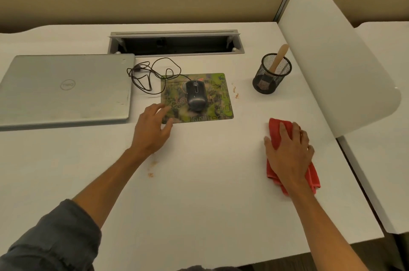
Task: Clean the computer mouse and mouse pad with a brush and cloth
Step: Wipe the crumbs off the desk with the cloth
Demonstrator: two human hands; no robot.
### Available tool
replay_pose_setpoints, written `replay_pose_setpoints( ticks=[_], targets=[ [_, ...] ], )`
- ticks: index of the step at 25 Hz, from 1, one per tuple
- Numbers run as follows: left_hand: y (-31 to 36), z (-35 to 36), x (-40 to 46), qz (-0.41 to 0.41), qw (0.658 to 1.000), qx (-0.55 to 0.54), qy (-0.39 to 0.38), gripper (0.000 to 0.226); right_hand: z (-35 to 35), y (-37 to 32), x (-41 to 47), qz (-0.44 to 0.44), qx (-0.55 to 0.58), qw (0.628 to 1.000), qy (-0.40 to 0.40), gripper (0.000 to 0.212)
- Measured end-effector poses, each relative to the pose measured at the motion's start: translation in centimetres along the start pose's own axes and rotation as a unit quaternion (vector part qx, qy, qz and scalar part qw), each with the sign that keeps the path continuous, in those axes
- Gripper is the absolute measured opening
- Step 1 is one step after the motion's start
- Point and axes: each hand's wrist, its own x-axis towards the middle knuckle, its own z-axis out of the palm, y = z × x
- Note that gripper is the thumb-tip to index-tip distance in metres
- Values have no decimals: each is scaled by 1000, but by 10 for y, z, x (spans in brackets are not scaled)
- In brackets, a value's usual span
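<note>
Closed laptop [64, 90] and tangled cable [150, 73] left of mouse pad [218, 102]

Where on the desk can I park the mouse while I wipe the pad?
Bare desk between the left hand and the right hand on the cloth. Also between pad and mesh cup, though crumbs lie there. Crowded left: cable, laptop.
</note>
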Motion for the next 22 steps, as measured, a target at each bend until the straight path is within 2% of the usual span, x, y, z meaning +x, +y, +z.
replay_pose_setpoints(
  ticks=[2,6,9,12,17,22],
  targets=[
    [-8,-4,-9,30,999,23,9,37,7,7,-7,9,-2,999,-34,59],
    [-26,-17,-24,29,998,52,-1,44,4,-3,5,-16,51,999,4,43],
    [-41,-22,-34,36,996,83,-26,52,-8,-34,35,-87,81,993,13,39],
    [-45,-19,-30,92,985,117,-88,55,-17,-85,87,-172,86,981,-12,39],
    [-54,-11,-19,111,974,156,-122,53,-6,-151,163,-228,-18,968,-106,37],
    [-57,-8,-20,112,975,153,-116,53,-1,-143,175,-220,-42,963,-147,38]
  ],
)
